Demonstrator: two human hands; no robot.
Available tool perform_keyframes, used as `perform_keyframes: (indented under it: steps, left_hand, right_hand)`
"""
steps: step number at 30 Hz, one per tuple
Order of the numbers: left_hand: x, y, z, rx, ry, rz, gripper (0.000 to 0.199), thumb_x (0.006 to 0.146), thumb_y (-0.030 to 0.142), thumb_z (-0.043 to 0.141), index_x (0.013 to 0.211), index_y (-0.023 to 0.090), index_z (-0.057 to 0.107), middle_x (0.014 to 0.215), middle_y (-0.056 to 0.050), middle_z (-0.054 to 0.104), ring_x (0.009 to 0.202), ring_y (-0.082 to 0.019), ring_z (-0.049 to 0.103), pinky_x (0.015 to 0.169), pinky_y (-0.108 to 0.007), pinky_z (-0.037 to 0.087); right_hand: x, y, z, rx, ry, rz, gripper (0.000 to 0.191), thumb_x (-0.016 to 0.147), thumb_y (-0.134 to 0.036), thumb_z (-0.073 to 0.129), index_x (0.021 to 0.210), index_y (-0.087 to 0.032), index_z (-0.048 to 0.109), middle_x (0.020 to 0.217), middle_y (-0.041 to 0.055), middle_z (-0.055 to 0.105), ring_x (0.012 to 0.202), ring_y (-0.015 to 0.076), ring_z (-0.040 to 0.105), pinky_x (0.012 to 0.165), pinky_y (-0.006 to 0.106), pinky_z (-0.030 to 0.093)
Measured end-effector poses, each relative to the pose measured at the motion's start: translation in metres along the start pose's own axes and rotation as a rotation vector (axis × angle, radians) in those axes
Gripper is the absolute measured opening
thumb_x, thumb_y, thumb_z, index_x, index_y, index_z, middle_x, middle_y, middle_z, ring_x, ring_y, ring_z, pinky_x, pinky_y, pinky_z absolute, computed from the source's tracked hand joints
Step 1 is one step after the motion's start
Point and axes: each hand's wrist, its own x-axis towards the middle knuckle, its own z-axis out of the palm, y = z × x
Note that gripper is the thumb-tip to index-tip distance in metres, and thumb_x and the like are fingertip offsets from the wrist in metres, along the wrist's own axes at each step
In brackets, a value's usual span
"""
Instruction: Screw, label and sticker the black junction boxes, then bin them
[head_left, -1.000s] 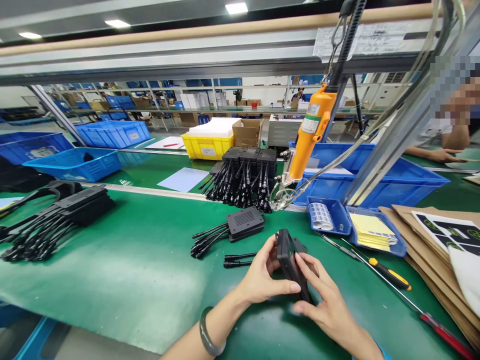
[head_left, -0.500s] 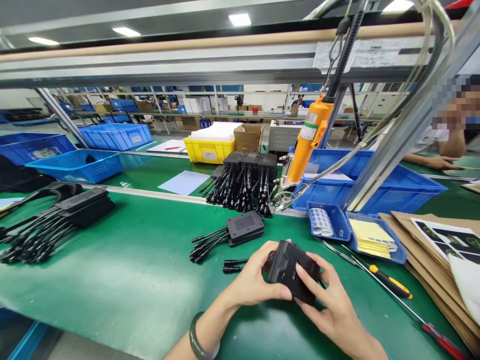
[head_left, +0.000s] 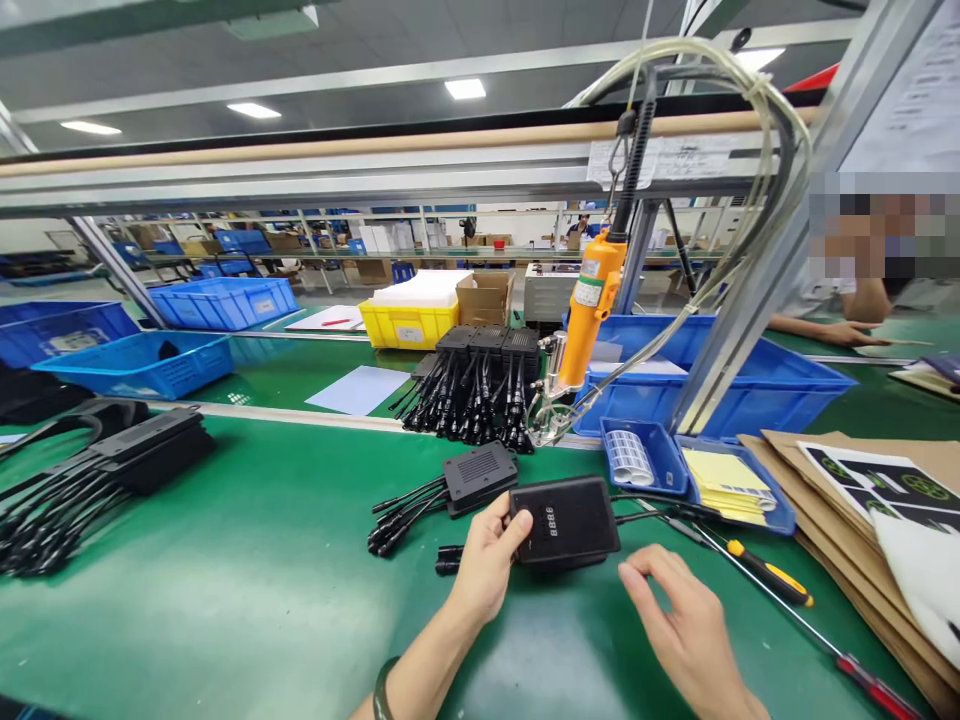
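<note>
My left hand (head_left: 487, 555) grips the left end of a black controller box (head_left: 574, 525), thumb on its face. Small pale digits show on that face, and a thin cable leaves its right side. Just right of the box, apart from it, my right hand (head_left: 679, 625) is loosely closed, thumb and fingertips together, with nothing visible in them. Behind the box lies a similar black unit (head_left: 480, 475) with vents and several plug leads. Black cable connectors (head_left: 448, 560) poke out beside my left hand.
Several black units (head_left: 487, 345) are stacked behind, near a hanging orange electric screwdriver (head_left: 589, 320). More units (head_left: 150, 445) lie left. On the right are small blue bins (head_left: 649, 455), a yellow-black screwdriver (head_left: 772, 575), a red-handled screwdriver (head_left: 874, 690) and cardboard sheets (head_left: 832, 540). Another person's hand (head_left: 851, 333) shows far right.
My right hand has let go of the controller box and moved to its right. The box, in my left hand, has turned so its digit face shows. The view has tilted upward.
</note>
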Motion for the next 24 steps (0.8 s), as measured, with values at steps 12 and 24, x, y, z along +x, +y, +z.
perform_keyframes:
  steps: [12,24]
  left_hand:
    - [-0.012,-0.006,0.001,0.366,0.038,0.293,0.021,0.087,0.039,0.066,0.101,0.023,0.07,0.088,-0.002,0.065,0.078,-0.015,0.058,0.069,-0.021,0.046]
    - [0.0,0.004,-0.002,0.229,0.011,0.017,0.036,0.066,0.042,0.084,0.085,0.016,0.069,0.078,-0.004,0.068,0.071,-0.016,0.061,0.067,-0.024,0.048]
  right_hand:
    - [0.001,-0.011,0.002,0.367,0.049,0.383,0.049,0.083,-0.057,0.057,0.054,-0.018,0.057,0.05,0.0013,0.055,0.052,0.0163,0.059,0.051,0.021,0.052]
    - [0.004,-0.002,-0.003,0.33,0.055,0.306,0.042,0.084,-0.054,0.059,0.081,-0.016,0.077,0.079,0.0094,0.076,0.076,0.0245,0.073,0.072,0.027,0.059]
